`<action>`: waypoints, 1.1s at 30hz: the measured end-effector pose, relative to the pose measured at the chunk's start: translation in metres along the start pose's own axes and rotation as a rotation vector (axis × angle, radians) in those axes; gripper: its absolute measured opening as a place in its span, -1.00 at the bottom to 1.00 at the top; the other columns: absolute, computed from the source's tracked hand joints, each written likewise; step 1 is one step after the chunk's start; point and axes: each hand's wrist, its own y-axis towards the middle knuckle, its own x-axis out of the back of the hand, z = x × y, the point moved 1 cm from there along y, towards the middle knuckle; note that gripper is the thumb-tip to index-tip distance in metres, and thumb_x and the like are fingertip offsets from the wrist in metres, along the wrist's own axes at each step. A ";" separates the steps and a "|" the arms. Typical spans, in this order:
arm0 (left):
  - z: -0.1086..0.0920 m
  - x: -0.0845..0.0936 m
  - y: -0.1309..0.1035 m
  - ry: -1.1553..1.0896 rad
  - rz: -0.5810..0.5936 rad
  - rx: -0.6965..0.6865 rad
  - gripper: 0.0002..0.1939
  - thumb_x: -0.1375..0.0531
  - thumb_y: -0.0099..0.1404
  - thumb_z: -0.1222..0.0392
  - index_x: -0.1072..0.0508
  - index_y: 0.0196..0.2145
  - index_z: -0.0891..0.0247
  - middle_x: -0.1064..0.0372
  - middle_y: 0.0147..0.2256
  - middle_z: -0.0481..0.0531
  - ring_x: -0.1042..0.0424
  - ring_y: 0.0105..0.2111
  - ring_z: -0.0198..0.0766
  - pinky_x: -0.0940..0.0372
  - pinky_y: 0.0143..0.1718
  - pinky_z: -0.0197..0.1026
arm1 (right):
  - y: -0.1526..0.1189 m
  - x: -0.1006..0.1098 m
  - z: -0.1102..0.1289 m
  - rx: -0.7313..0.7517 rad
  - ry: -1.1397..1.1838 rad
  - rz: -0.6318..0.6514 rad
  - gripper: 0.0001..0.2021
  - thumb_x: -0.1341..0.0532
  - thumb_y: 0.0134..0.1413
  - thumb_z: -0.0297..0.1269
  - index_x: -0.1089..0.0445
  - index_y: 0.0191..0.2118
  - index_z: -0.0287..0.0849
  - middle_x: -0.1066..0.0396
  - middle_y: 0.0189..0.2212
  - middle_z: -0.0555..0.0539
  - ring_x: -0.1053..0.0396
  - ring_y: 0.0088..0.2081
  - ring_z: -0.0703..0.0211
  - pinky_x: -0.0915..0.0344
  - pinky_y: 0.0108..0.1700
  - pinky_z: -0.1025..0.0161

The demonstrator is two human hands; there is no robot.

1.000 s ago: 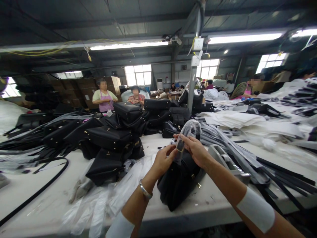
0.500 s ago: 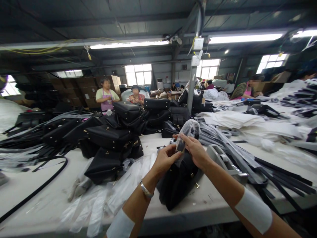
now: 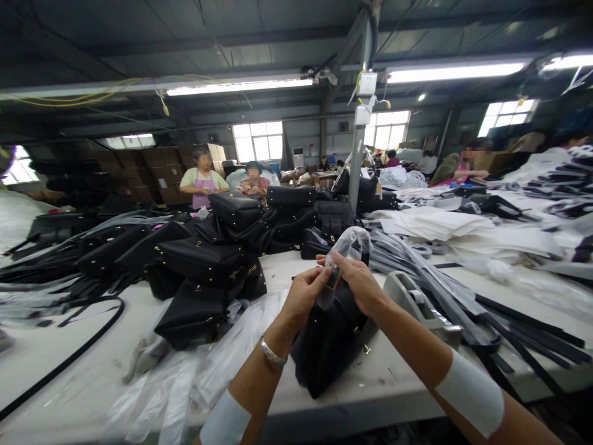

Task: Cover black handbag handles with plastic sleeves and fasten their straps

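A black handbag (image 3: 324,346) stands on the white table (image 3: 389,377) in front of me, with gold-coloured fittings on its side. Its raised handle (image 3: 354,238) is wrapped in clear plastic. My left hand (image 3: 303,293) pinches the wrap near the handle's left end, thumb and fingers together. Just right of it, my right hand (image 3: 356,278) grips the same plastic-covered handle from above. Part of the handle's end shows through the film between and below the fingers.
Black bags (image 3: 199,259) are piled left and behind. Clear plastic sleeves (image 3: 241,346) lie left of the handbag. A grey tape dispenser (image 3: 412,303) and long straps (image 3: 445,296) lie right. A metal post (image 3: 357,167) rises behind; people sit or stand beyond.
Both hands have shifted slightly left along with the plastic's lower end. The left fingers have moved up on the wrap, closer to the right fingers.
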 end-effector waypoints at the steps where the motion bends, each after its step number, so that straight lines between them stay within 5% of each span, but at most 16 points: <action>1: 0.001 0.002 -0.003 0.010 0.041 0.007 -0.52 -0.32 0.18 -0.19 -0.58 -0.28 0.37 -0.52 -0.41 0.07 -0.44 -0.42 -0.26 -0.25 -0.38 -0.29 | 0.001 0.000 -0.001 -0.012 0.007 -0.008 -0.59 -0.26 0.10 0.09 -0.61 -0.27 -0.19 -0.60 -0.26 -0.14 -0.48 -0.29 0.03 -0.34 -0.31 0.20; 4: 0.003 0.008 -0.010 0.049 0.122 0.022 -0.56 -0.31 0.21 -0.13 -0.59 -0.24 0.37 -0.53 -0.35 0.09 -0.45 -0.37 -0.25 -0.25 -0.32 -0.29 | 0.005 0.001 -0.005 -0.045 0.030 -0.022 -0.61 -0.22 0.13 0.06 -0.60 -0.27 -0.18 -0.60 -0.27 -0.15 -0.47 -0.34 0.04 -0.32 -0.39 0.21; 12: 0.000 0.005 0.003 0.034 -0.015 -0.059 -0.61 -0.37 0.15 -0.05 -0.59 -0.23 0.35 -0.55 -0.30 0.07 -0.48 -0.29 -0.22 -0.30 -0.18 -0.24 | 0.006 -0.005 -0.007 -0.051 0.059 0.003 -0.62 -0.26 0.07 0.08 -0.59 -0.33 -0.18 -0.59 -0.25 -0.15 -0.49 -0.19 0.00 -0.34 -0.14 0.17; 23: -0.011 0.007 0.016 0.066 -0.062 0.033 -0.57 -0.39 0.06 -0.13 -0.53 -0.53 0.36 -0.46 -0.52 0.05 -0.42 -0.50 -0.28 -0.23 -0.48 -0.30 | 0.013 0.002 -0.019 -0.102 0.066 0.074 -0.63 -0.28 0.08 0.05 -0.58 -0.35 -0.19 -0.57 -0.40 -0.10 -0.47 -0.35 0.10 -0.33 -0.27 0.21; 29: -0.013 0.013 0.011 0.071 -0.008 0.046 -0.54 -0.34 0.14 -0.17 -0.56 -0.37 0.38 -0.52 -0.42 0.09 -0.46 -0.41 -0.26 -0.28 -0.36 -0.29 | 0.015 0.002 -0.014 -0.114 0.102 0.087 -0.63 -0.23 0.15 0.04 -0.58 -0.29 -0.19 -0.59 -0.27 -0.11 -0.50 -0.18 0.04 -0.36 -0.16 0.22; 33: -0.009 0.017 0.004 0.127 0.132 -0.066 -0.55 -0.40 0.14 0.03 -0.52 -0.09 0.34 -0.53 -0.15 0.15 -0.50 -0.16 -0.15 -0.32 -0.10 -0.21 | 0.020 0.004 -0.012 -0.119 0.103 0.056 -0.67 -0.23 0.17 -0.01 -0.58 -0.30 -0.18 -0.59 -0.24 -0.11 -0.50 -0.12 0.03 -0.34 0.01 0.19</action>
